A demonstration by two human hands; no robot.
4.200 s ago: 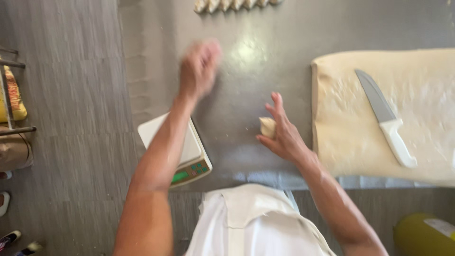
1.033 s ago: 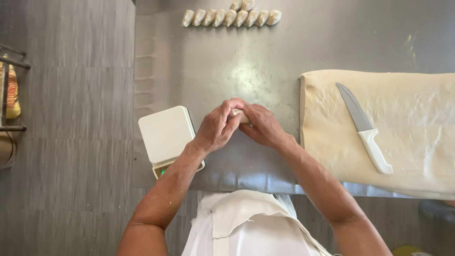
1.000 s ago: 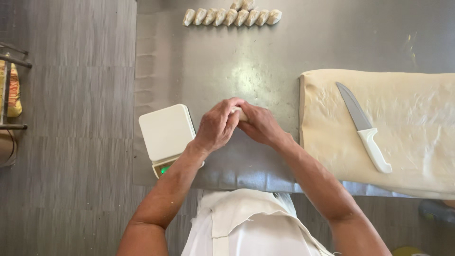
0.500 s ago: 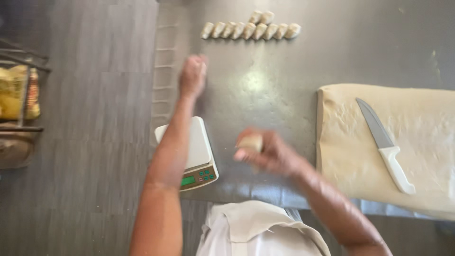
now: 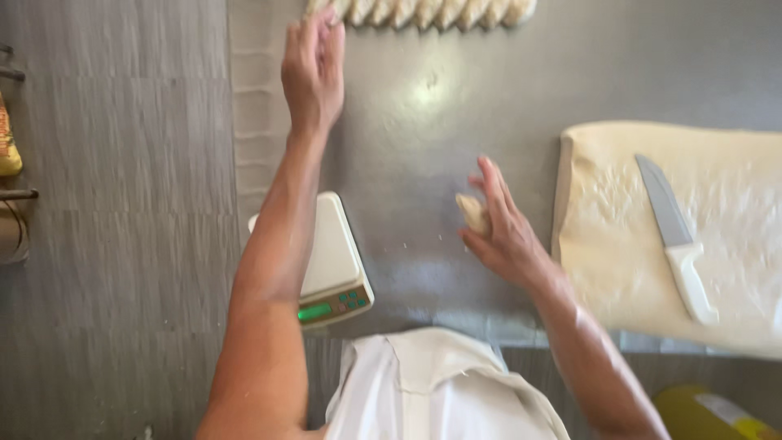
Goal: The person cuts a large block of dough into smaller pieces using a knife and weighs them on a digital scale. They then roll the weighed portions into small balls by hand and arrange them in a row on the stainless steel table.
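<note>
My left hand (image 5: 314,61) is stretched far forward to the left end of a row of small shaped dough pieces (image 5: 432,11) at the top edge of the steel table (image 5: 456,90). Its fingers are bunched on the end piece. My right hand (image 5: 501,232) hovers low over the table's middle. It holds a small pale dough lump (image 5: 472,213) between thumb and loosely spread fingers. A white digital scale (image 5: 334,261) with a green display sits under my left forearm.
A large flat sheet of dough (image 5: 733,220) covers the table's right side, with a white-handled knife (image 5: 676,236) lying on it. A wire rack (image 5: 12,195) stands at the far left on the grey floor. A yellow container (image 5: 709,415) shows at bottom right.
A second ago both hands were pressed together around dough near the scale. They have parted: the left hand has reached forward to the row, and the right hand keeps a lump at the table's middle.
</note>
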